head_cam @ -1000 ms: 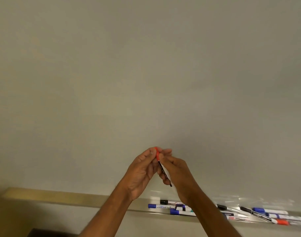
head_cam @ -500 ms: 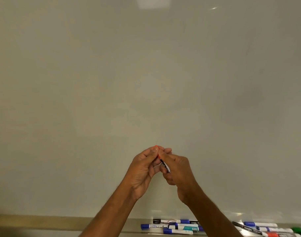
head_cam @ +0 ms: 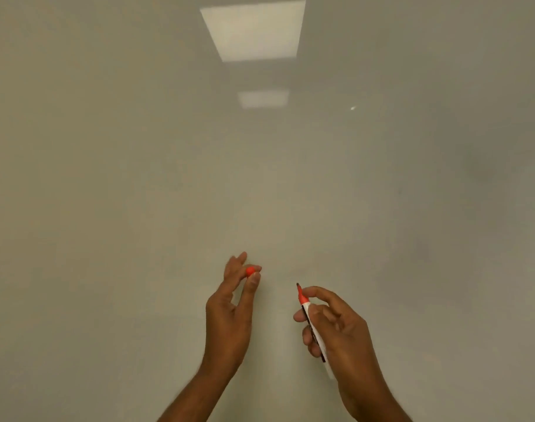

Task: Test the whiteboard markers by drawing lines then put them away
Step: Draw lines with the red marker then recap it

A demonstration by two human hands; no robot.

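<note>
A blank whiteboard (head_cam: 138, 178) fills the view, with no lines on it. My right hand (head_cam: 339, 333) grips an uncapped red marker (head_cam: 309, 318), white-barrelled, its dark tip pointing up toward the board. My left hand (head_cam: 229, 312) pinches the marker's red cap (head_cam: 250, 271) between thumb and fingertips, a little left of the marker tip. The two hands are apart. The tray and the other markers are out of view.
Two ceiling lights are reflected on the whiteboard, one large rectangle (head_cam: 254, 30) at the top and a smaller one (head_cam: 263, 99) below it. A faint smudge (head_cam: 485, 172) shows at the right.
The cap has come off the red marker: my hands have separated, the left keeping the cap, the right the marker. The view has tilted up, so the tray dropped out of sight.
</note>
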